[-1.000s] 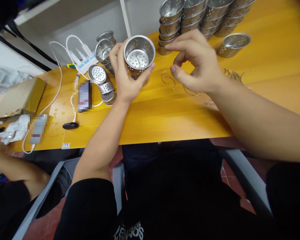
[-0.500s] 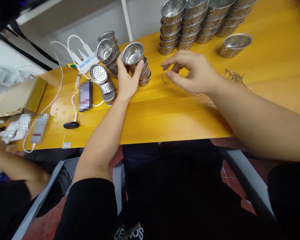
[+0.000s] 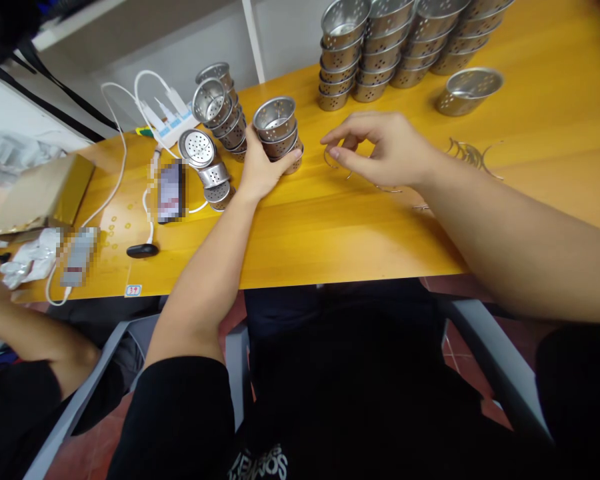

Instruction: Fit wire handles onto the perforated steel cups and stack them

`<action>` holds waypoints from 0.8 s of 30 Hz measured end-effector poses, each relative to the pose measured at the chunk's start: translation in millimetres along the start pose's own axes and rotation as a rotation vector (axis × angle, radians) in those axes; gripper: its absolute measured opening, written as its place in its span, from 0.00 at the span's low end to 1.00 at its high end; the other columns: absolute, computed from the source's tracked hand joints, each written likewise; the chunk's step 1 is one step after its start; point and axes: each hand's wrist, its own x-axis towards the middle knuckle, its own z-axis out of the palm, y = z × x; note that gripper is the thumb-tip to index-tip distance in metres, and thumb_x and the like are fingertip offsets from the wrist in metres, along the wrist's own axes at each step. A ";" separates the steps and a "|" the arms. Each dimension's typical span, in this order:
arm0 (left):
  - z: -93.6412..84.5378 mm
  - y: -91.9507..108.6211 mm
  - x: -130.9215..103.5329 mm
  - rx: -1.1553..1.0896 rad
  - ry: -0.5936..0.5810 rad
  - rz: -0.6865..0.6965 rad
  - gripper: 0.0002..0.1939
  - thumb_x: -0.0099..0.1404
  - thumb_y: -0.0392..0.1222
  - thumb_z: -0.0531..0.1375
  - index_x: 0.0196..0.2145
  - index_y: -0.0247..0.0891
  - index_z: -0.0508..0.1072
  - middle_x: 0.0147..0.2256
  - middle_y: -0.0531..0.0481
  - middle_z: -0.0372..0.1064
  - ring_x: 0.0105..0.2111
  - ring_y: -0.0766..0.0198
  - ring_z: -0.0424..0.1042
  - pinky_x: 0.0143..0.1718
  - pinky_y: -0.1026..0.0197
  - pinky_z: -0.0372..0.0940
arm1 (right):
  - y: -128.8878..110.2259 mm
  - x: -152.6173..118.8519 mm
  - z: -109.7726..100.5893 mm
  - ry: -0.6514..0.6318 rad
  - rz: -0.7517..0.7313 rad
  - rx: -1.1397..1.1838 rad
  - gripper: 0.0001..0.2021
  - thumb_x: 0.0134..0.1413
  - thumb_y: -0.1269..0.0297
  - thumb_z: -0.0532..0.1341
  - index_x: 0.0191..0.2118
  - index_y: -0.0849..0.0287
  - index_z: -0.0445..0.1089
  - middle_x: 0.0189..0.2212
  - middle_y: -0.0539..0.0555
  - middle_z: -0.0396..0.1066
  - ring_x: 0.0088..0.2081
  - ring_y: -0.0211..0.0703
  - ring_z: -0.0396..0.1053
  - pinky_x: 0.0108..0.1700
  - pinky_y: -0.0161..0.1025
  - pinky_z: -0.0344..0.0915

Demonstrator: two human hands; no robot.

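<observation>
My left hand point(image 3: 263, 170) is wrapped round a short stack of perforated metal cups point(image 3: 276, 127), thumb in front and fingers mostly hidden behind. A cup with an upward-facing mouth tops this stack. Low over the table, my right hand point(image 3: 373, 148) has curled fingers, the thumb and index tips slightly apart. Just under those tips lies a thin curved metal wire point(image 3: 331, 165); whether they touch it I cannot tell. Further wires, one of them point(image 3: 389, 191) beneath the hand, lie to the right, and a heap of curved wires point(image 3: 467, 157) is beyond my wrist.
Tall cup stacks point(image 3: 343, 60) stand at the back right, near a single cup point(image 3: 467, 93). Leaning cup stacks point(image 3: 220, 117) are left of my left hand, beside a phone point(image 3: 171, 192), white power strip point(image 3: 177, 127) and cables. A co-worker's arm point(image 3: 35, 333) is at far left.
The cup in my left hand has come down onto the stack, and the hand has slid lower around it. My right hand's index finger has dipped closer to the thumb.
</observation>
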 end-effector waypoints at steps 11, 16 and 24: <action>-4.5 28.1 -2.0 0.017 0.120 -0.307 0.37 0.65 0.41 0.71 0.62 0.43 0.54 0.72 0.33 0.62 0.73 0.55 0.66 0.80 0.53 0.54 | 3.6 -0.5 0.3 -0.064 0.068 -0.005 0.17 0.69 0.39 0.63 0.54 0.38 0.80 0.46 0.51 0.81 0.43 0.58 0.77 0.53 0.61 0.76; -5.9 40.2 -3.1 0.061 0.122 -0.373 0.33 0.67 0.38 0.68 0.62 0.38 0.55 0.71 0.29 0.63 0.74 0.55 0.65 0.81 0.55 0.53 | 3.3 -1.6 -0.3 -0.062 0.043 0.003 0.16 0.70 0.43 0.63 0.52 0.44 0.80 0.45 0.54 0.81 0.41 0.56 0.77 0.49 0.57 0.76; -18.5 68.5 -9.9 0.186 0.046 -0.432 0.28 0.70 0.42 0.66 0.62 0.36 0.60 0.69 0.30 0.67 0.72 0.51 0.68 0.80 0.49 0.58 | 6.7 -2.0 1.3 -0.089 0.062 -0.006 0.17 0.71 0.44 0.63 0.52 0.48 0.80 0.44 0.56 0.81 0.41 0.55 0.76 0.48 0.56 0.76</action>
